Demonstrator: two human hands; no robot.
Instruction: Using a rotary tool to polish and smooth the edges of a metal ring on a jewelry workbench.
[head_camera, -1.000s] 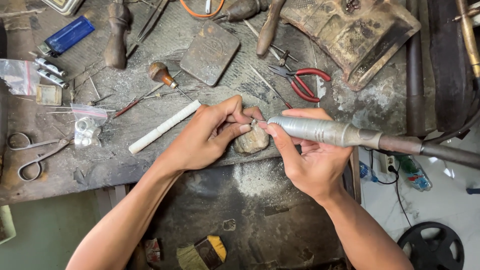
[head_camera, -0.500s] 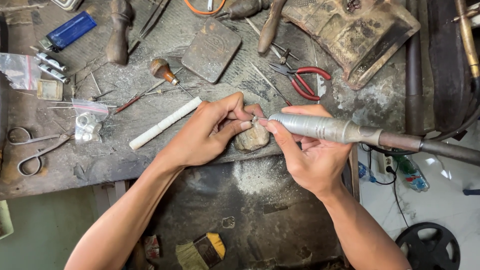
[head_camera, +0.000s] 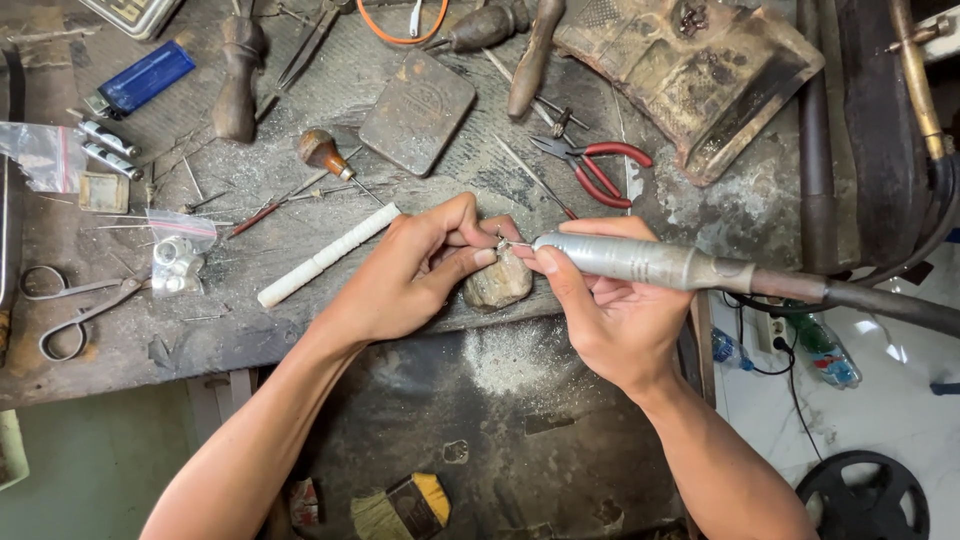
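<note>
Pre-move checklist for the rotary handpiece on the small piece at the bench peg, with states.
1. Right hand grips the rotary handpiece near its nose: ok.
2. Left hand pinches the small piece at the bit: ok.
3. Piece backed by the worn bench peg: ok.
4. Bit contact point on the piece: cannot tell, too small.
5. Left fingertips sit right beside the bit: not ok.
6. Red-handled pliers lie on the bench, apart from both hands: ok.
</note>
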